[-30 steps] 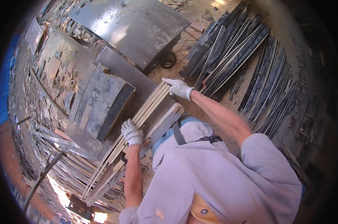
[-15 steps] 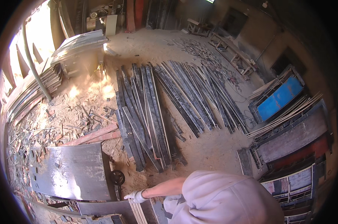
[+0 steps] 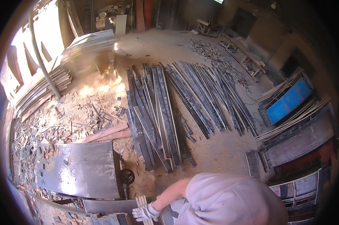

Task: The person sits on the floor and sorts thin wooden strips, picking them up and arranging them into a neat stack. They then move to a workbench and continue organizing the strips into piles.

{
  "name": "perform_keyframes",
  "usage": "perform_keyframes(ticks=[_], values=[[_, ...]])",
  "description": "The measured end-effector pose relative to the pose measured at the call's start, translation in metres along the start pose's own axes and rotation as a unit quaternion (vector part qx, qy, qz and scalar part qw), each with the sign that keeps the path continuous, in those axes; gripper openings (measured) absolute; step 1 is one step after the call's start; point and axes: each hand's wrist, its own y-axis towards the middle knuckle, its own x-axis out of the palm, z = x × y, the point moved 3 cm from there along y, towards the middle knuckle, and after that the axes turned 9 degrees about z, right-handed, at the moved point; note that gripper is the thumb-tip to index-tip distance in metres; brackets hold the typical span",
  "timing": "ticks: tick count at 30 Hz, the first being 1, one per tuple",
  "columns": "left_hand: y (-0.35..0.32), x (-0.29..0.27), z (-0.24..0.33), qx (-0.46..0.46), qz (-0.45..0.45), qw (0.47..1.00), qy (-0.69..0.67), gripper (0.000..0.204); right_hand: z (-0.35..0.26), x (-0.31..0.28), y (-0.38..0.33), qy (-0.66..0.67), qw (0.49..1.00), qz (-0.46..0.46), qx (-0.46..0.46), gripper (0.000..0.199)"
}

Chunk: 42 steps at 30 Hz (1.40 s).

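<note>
Here, your gloved right hand [image 3: 146, 212] lies across wooden strips [image 3: 141, 201], fingers outstretched, unclenched; your left hand's state I cannot tell.

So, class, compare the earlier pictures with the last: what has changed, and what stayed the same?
The right hand has moved back from the far end of the wooden strips and lies across them; their ends now show beyond it. The view swung upward after the first picture, putting the left hand out of sight. The dark planks and handwheel stayed put.
</note>
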Motion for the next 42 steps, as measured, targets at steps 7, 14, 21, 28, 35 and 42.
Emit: perform_keyframes(ticks=[7, 14, 21, 28, 35, 42], values=[[0.008, 0.010, -0.019, -0.088, -0.076, 0.989, -0.091, 0.087, -0.007, -0.025, 0.033, -0.195, 0.968, 0.118, -0.107, 0.017], [0.086, -0.039, -0.059, -0.030, -0.012, 0.988, -0.154, 0.094, 0.022, -0.057, 0.097, -0.081, 0.996, -0.031, -0.009, 0.039], [0.073, -0.040, -0.051, -0.079, 0.020, 0.984, -0.159, 0.090, 0.015, -0.067, 0.094, -0.075, 0.996, -0.024, -0.052, 0.043], [0.082, -0.042, -0.042, -0.081, 0.061, 0.985, -0.139, 0.077, 0.023, -0.074, 0.092, -0.130, 0.990, -0.012, -0.056, 0.037], [0.081, -0.046, -0.040, -0.101, 0.087, 0.985, -0.106, 0.072, 0.020, -0.070, 0.092, -0.156, 0.986, 0.024, -0.061, 0.038], [0.081, -0.050, -0.036, -0.103, 0.110, 0.984, -0.098, 0.069, 0.018, -0.076, 0.086, -0.173, 0.980, 0.069, -0.073, 0.035]])
